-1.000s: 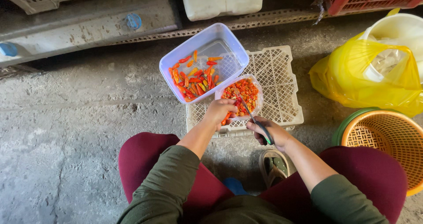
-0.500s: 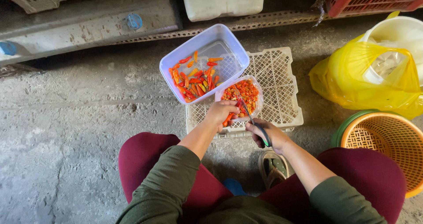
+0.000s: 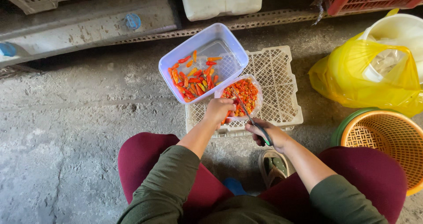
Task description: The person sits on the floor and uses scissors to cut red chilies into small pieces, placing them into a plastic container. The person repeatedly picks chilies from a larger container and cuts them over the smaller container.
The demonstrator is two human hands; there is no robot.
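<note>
While someone sits low on the concrete floor [image 3: 66, 131], knees apart in maroon trousers, both hands work over an upturned white lattice crate [image 3: 282, 87]. Their left hand [image 3: 219, 109] is closed on a red chilli at the rim of a small clear bowl [image 3: 257, 92] of cut chillies [image 3: 244, 92]. Their right hand [image 3: 266, 133] is clamped on dark-handled scissors [image 3: 251, 118] (blades angled over that bowl). Just beside it, tilted, a pale blue tub [image 3: 202, 43] holds whole chillies [image 3: 191, 76]. An orange basket [image 3: 387, 144] sits to the right.
</note>
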